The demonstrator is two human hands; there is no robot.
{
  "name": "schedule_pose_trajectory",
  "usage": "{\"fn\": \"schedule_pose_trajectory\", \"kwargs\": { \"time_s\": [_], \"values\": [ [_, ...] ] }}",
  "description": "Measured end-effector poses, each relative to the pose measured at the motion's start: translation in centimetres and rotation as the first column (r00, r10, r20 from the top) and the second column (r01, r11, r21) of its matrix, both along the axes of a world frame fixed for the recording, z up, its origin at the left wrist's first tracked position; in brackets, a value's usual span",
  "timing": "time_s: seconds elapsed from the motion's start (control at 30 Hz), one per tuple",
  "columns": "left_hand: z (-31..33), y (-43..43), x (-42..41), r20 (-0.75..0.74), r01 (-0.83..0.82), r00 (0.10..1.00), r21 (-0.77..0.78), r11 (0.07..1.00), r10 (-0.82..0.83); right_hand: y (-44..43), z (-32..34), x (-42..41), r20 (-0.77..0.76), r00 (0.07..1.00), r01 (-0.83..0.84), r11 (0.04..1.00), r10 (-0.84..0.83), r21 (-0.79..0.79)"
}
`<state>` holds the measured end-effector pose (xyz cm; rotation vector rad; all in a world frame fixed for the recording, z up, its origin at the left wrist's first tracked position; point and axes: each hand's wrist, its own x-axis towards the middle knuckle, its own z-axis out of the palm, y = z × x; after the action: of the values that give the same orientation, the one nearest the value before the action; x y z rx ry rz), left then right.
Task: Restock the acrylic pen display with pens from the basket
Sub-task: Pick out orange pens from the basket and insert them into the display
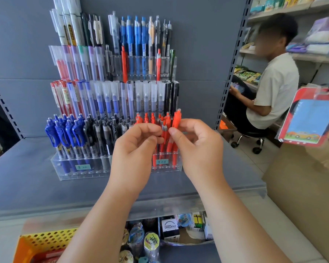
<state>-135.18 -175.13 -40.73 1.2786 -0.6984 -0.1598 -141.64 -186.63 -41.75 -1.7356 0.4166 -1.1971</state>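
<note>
Two hands meet at the 4 o'clock corner of the acrylic pen display [95,168], over its front row. The right hand [199,147] pinches an upright red pen [176,120] between thumb and fingers. At its 9 o'clock, the left hand [137,147] curls its fingertips onto a second red pen [164,133] standing among the slots. The yellow basket [38,242] sits at 7 o'clock of the view.

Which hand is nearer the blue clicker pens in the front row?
Left. The left hand is in front of the row's middle, right of the blue pens; the right hand is farther right. Both pinch red pens.
</note>
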Motion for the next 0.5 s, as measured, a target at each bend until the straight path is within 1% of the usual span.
{"fn": "schedule_pose_trajectory", "kwargs": {
  "time_s": [0.17,0.3,0.4,0.5],
  "values": [
    [0.1,0.0,0.0,-0.006,-0.019,1.000,0.003,1.000,0.019,0.1,-0.2,0.5,-0.033,0.997,0.070,0.997,-0.071,-0.040],
    [0.1,0.1,0.2,-0.025,-0.045,0.999,-0.014,0.999,0.045,0.1,0.6,0.8,-0.080,0.985,0.142,0.982,-0.153,-0.127],
    [0.1,0.3,0.3,-0.030,-0.048,0.998,-0.016,0.999,0.048,0.1,1.0,1.0,-0.153,0.966,0.181,0.966,-0.210,-0.185],
    [0.2,0.5,0.5,-0.027,-0.057,0.998,-0.008,0.998,0.057,0.2,0.7,1.2,-0.262,0.936,0.182,0.961,-0.235,-0.210]
  ]
}}
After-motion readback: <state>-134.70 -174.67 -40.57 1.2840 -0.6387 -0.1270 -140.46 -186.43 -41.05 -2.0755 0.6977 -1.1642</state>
